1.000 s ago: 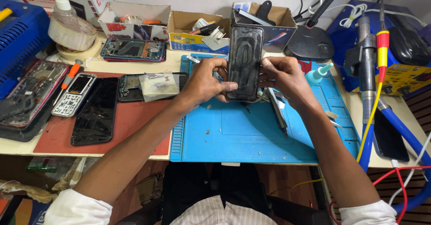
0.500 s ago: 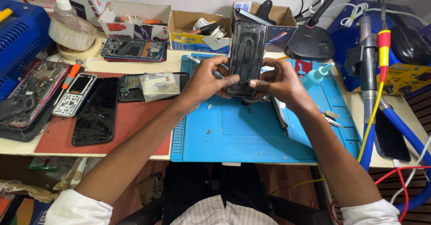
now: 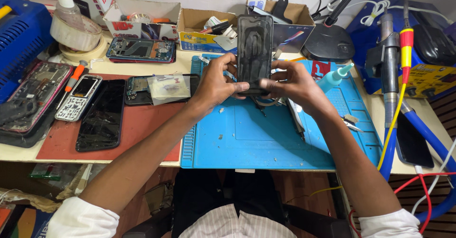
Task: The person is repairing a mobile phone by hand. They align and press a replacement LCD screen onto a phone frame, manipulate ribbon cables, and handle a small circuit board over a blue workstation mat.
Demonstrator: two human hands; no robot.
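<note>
A cluttered cream workbench [image 3: 118,67] spans the frame, with a red mat [image 3: 142,129] left and a blue silicone mat [image 3: 266,138] centre. Above it, left hand [image 3: 216,84] and right hand [image 3: 289,84] pinch an upright black phone panel [image 3: 254,48]; its lower edge is hidden by fingers.

Blue mat [image 3: 266,143] centre of desk [image 3: 142,67]; red mat [image 3: 142,129] at 9 o'clock; tape rolls [image 3: 73,36] at 10; cardboard boxes [image 3: 142,17] at 12.

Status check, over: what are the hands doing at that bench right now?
Left hand and right hand both gripping the black phone panel's lower end. Panel upright above the blue mat. Nothing blocking.
</note>
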